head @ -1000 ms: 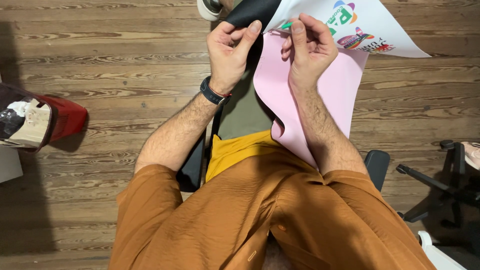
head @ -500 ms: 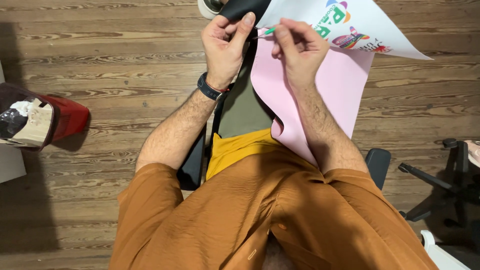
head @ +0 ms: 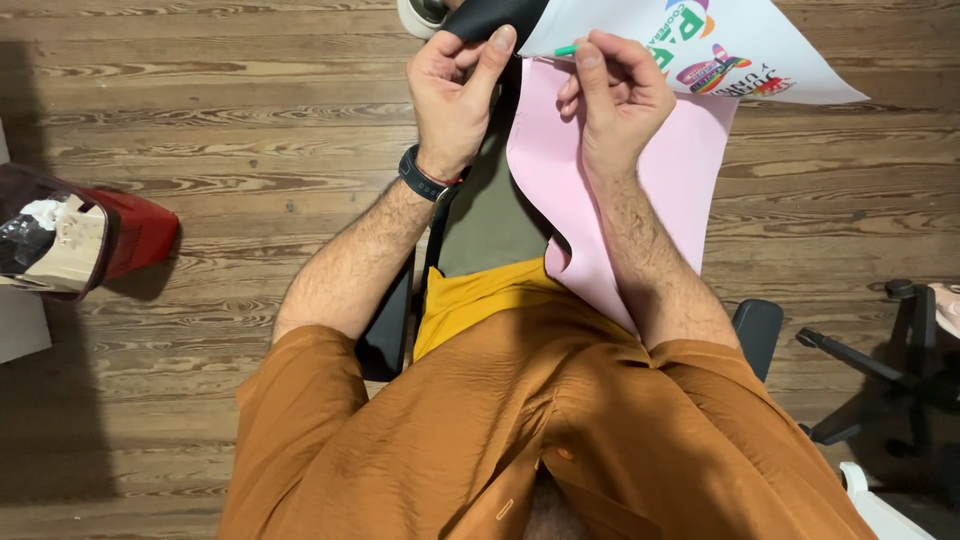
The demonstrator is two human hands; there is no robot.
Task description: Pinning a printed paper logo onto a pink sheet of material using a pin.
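My left hand (head: pixel 455 85), with a black watch on the wrist, grips a black sheet (head: pixel 490 15) at the top of the view. My right hand (head: pixel 612 90) pinches a small green piece (head: pixel 566 50) at the edge of a white printed sheet (head: pixel 700 45) with colourful graphics. A pink paper sheet (head: pixel 690 190) hangs below, behind my right forearm. Both hands are close together, thumbs nearly meeting at the sheets' edges. My orange shirt fills the lower view.
Wooden plank floor (head: pixel 200 130) lies below. A red bin (head: pixel 110 240) with a bag of waste stands at the left. Legs of an office chair (head: pixel 890 370) show at the right. A round white object (head: pixel 420 12) peeks at the top edge.
Both hands have risen toward the top of the view with the sheets. The right hand's fingers have shifted to pinch a small green piece at the white sheet's edge.
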